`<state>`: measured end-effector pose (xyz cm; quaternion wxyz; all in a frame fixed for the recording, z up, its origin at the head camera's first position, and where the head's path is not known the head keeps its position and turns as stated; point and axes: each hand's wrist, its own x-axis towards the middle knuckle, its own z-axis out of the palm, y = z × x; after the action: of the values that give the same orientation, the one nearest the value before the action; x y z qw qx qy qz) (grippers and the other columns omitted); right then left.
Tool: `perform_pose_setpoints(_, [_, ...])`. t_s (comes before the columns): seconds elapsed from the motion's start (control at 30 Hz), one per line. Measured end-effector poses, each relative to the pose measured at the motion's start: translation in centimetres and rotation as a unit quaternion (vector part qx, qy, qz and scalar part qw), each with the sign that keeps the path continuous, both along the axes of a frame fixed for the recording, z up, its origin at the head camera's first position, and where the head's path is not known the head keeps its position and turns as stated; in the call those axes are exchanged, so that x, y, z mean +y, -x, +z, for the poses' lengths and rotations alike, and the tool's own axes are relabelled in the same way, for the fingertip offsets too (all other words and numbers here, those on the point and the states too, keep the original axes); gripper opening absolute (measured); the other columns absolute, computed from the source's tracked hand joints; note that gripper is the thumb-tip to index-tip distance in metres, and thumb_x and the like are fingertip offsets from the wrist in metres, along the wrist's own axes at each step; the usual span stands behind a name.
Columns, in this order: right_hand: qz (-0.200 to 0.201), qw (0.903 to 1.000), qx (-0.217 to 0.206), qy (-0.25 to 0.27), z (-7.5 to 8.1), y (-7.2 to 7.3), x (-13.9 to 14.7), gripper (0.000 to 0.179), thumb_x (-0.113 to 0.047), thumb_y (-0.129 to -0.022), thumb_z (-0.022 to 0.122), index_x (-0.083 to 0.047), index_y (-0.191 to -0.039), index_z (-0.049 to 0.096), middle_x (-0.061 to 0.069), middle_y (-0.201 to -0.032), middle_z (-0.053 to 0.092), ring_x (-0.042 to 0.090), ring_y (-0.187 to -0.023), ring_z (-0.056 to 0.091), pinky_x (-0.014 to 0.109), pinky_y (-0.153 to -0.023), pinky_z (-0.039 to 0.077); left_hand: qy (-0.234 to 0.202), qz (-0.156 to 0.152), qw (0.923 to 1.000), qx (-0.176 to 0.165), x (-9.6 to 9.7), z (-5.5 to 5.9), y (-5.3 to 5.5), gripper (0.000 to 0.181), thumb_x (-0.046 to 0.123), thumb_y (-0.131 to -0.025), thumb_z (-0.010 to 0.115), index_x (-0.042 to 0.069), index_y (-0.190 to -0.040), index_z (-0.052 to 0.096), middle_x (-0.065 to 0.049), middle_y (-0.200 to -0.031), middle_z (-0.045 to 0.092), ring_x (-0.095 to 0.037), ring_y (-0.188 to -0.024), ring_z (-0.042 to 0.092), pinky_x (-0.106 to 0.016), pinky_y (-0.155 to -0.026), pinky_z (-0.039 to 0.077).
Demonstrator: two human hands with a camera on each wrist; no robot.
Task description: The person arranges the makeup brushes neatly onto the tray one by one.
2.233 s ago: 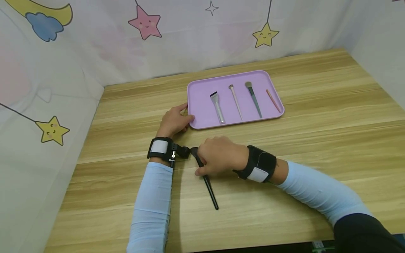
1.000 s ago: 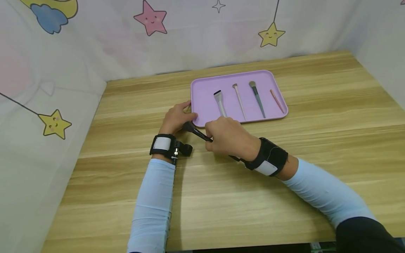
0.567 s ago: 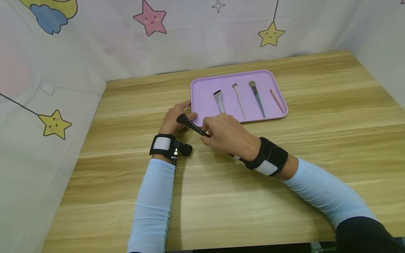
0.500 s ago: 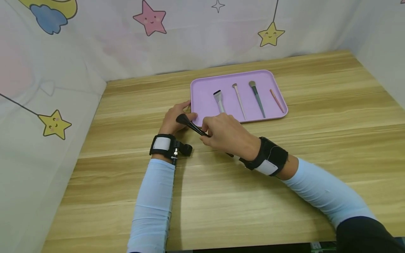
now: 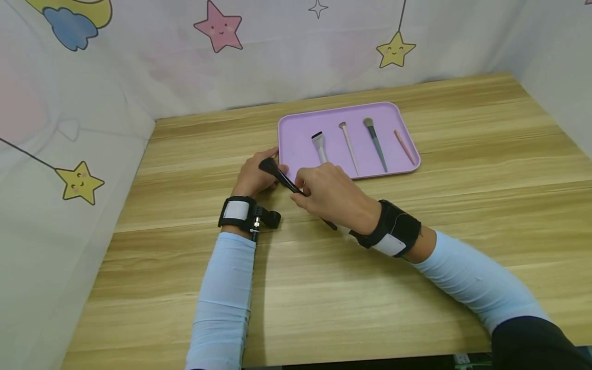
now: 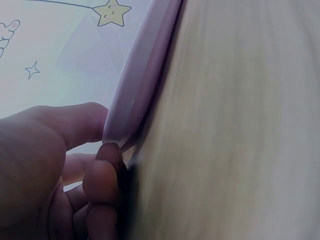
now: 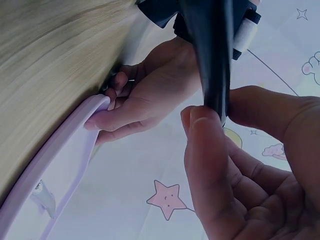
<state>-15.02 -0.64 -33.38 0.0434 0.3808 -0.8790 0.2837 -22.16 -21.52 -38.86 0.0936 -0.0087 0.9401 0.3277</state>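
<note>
Between thumb and fingertips, my right hand (image 5: pixel 333 192) pinches a black makeup brush (image 5: pixel 288 182) near its middle, in front of the tray's near edge. Its bristle end points up and left, overlapping my left hand (image 5: pixel 252 176) in the head view; the handle end shows below my right palm. That left hand grips the near left corner of a lilac tray (image 5: pixel 293 146), thumb over the rim, other fingers curled by its underside in the left wrist view. In the right wrist view the brush (image 7: pixel 216 75) stands between thumb and forefinger, with the tray corner behind.
On the tray lie a flat silver-handled brush (image 5: pixel 320 146), a thin pale brush (image 5: pixel 350 148), a green brush (image 5: pixel 376 144) and a short orange-pink stick (image 5: pixel 404 147). All rest on a wooden table (image 5: pixel 370 298). A star-printed cloth (image 5: pixel 296 67) hangs behind.
My right hand has lifted the black brush from the table and brought it up toward the tray, its bristle end now tilted higher. My left hand stays at the tray corner.
</note>
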Motion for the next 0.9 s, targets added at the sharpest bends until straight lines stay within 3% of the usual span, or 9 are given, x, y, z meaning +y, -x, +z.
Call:
perform_pose_setpoints(0.2, [0.003,0.9998,0.012,0.017,-0.08,0.07,0.1,0.016,-0.013,-0.091,0.075,-0.003,-0.08,0.072,0.0,-0.066,0.064,0.008,-0.05,0.048,0.024,-0.046,0.038,-0.001,0.002,1.0,0.003,0.15,-0.02,0.2,0.06,0.031,-0.096,0.066,0.021,-0.152,0.049,-0.006,-0.064,0.064,-0.018,-0.053,0.06,-0.033,-0.059,0.041])
perform_pose_setpoints(0.33, [0.005,0.9996,0.021,0.021,-0.07,0.13,0.14,0.02,-0.012,-0.092,0.075,-0.003,-0.075,0.071,-0.002,-0.061,0.058,0.008,-0.049,0.045,0.025,-0.047,0.036,-0.01,0.006,0.9998,0.014,0.11,0.05,0.1,0.037,0.017,-0.089,0.064,0.019,-0.126,0.066,-0.006,-0.066,0.064,-0.019,-0.054,0.061,-0.033,-0.059,0.043])
perform_pose_setpoints(0.4, [0.003,0.9996,0.019,0.021,-0.03,0.17,0.15,0.02,-0.012,-0.092,0.075,-0.003,-0.075,0.071,-0.002,-0.061,0.059,0.009,-0.05,0.046,0.026,-0.048,0.037,-0.013,0.008,0.9998,0.016,0.06,0.08,0.0,0.022,0.014,-0.086,0.063,0.015,-0.108,0.067,-0.006,-0.065,0.064,-0.019,-0.054,0.062,-0.033,-0.059,0.043])
perform_pose_setpoints(0.47, [-0.002,0.9997,0.015,0.022,0.04,0.16,0.14,0.018,-0.013,-0.092,0.075,-0.002,-0.078,0.072,0.0,-0.064,0.062,0.009,-0.051,0.048,0.026,-0.05,0.039,-0.017,0.015,0.9997,0.012,0.02,0.08,-0.08,0.014,0.017,-0.086,0.064,0.011,-0.099,0.066,-0.005,-0.063,0.064,-0.019,-0.054,0.062,-0.033,-0.059,0.043])
perform_pose_setpoints(0.6, [-0.013,0.9995,0.008,0.028,0.14,0.17,0.13,0.016,-0.013,-0.092,0.075,0.0,-0.084,0.074,0.004,-0.072,0.068,0.01,-0.053,0.052,0.027,-0.052,0.043,-0.018,0.023,0.9996,0.006,0.0,0.04,-0.12,0.02,0.027,-0.089,0.067,0.008,-0.09,0.065,-0.006,-0.061,0.064,-0.019,-0.056,0.062,-0.032,-0.06,0.042])
perform_pose_setpoints(0.7, [-0.017,0.999,0.013,0.038,0.14,0.33,0.13,0.015,-0.012,-0.092,0.075,0.003,-0.087,0.074,0.008,-0.076,0.071,0.012,-0.055,0.056,0.027,-0.052,0.045,-0.015,0.02,0.9997,0.007,0.0,0.0,-0.14,0.027,0.033,-0.091,0.068,0.008,-0.1,0.067,-0.006,-0.061,0.064,-0.02,-0.056,0.062,-0.033,-0.061,0.042])
perform_pose_setpoints(0.9, [-0.027,0.9981,0.015,0.054,0.13,0.84,0.28,0.014,-0.01,-0.091,0.075,0.004,-0.091,0.074,0.012,-0.082,0.074,0.016,-0.064,0.067,0.028,-0.055,0.05,-0.014,0.016,0.9998,-0.006,-0.02,-0.05,-0.09,0.051,0.033,-0.094,0.066,0.016,-0.141,0.057,-0.006,-0.064,0.066,-0.019,-0.056,0.062,-0.032,-0.059,0.043])
